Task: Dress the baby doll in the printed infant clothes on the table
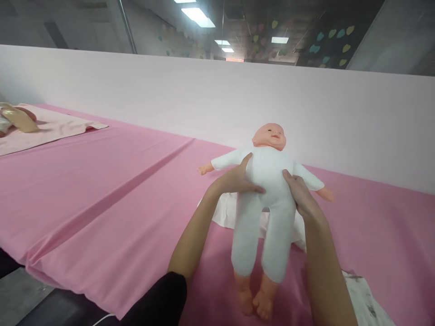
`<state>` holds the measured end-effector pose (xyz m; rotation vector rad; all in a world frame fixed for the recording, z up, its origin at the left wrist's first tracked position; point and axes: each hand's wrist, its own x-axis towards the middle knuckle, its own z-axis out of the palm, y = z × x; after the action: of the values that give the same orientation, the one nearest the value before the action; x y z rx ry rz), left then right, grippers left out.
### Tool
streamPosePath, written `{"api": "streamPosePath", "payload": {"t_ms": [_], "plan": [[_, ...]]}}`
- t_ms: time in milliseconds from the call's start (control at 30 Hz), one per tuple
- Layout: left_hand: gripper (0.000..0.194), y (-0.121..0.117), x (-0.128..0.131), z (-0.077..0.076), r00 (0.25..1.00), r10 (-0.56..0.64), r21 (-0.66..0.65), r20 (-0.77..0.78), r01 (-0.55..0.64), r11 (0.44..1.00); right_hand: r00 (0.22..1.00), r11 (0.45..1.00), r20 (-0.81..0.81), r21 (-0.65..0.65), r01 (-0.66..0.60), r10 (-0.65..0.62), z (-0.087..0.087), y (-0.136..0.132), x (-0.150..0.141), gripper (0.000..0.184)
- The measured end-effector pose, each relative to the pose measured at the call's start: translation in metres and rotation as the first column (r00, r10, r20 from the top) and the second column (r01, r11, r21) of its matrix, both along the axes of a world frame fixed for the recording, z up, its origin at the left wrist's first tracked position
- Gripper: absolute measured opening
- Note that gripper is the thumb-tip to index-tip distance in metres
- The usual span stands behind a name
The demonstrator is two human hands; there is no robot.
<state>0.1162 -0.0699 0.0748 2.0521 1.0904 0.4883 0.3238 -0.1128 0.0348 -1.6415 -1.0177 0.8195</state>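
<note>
A baby doll [268, 181] with a white cloth body, bare head, hands and feet hangs upright above the pink-covered table [102, 190]. My left hand [238, 179] grips its torso from the left, thumb up against the chest. My right hand [299, 192] grips the torso from the right side. The doll's legs dangle toward me, its arms spread out sideways. A white cloth [227, 210] lies on the table just beneath and behind the doll, partly hidden by it.
A pale pink wall panel [204, 95] runs behind the table. At far left lies a light pink cloth [50, 129] with another doll-like object [16, 118] on it. A patterned white cloth [365, 299] shows at lower right. The table's near edge drops off at lower left.
</note>
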Motion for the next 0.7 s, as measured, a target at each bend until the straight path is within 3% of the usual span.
{"api": "streamPosePath", "payload": {"t_ms": [133,267,533,700], "plan": [[0.131,0.013,0.002,-0.018,0.993,-0.096,-0.13,-0.065,0.086,0.988,0.981,0.992,0.194,-0.125,0.021,0.004,0.005,-0.004,0.0,0.067],[0.129,0.022,0.009,-0.034,0.988,-0.135,-0.218,-0.079,0.115,0.969,0.96,0.956,0.269,-0.294,0.001,0.082,0.005,-0.008,0.004,0.064],[0.125,0.035,0.019,-0.052,0.977,-0.154,-0.274,-0.146,0.11,0.955,0.963,0.906,0.0,-0.34,-0.253,0.269,-0.036,0.014,0.028,0.048],[0.119,0.043,0.018,-0.061,0.952,-0.206,-0.283,-0.228,0.138,0.949,0.936,0.86,-0.064,-0.379,-0.343,0.346,-0.048,0.016,0.033,0.047]]}}
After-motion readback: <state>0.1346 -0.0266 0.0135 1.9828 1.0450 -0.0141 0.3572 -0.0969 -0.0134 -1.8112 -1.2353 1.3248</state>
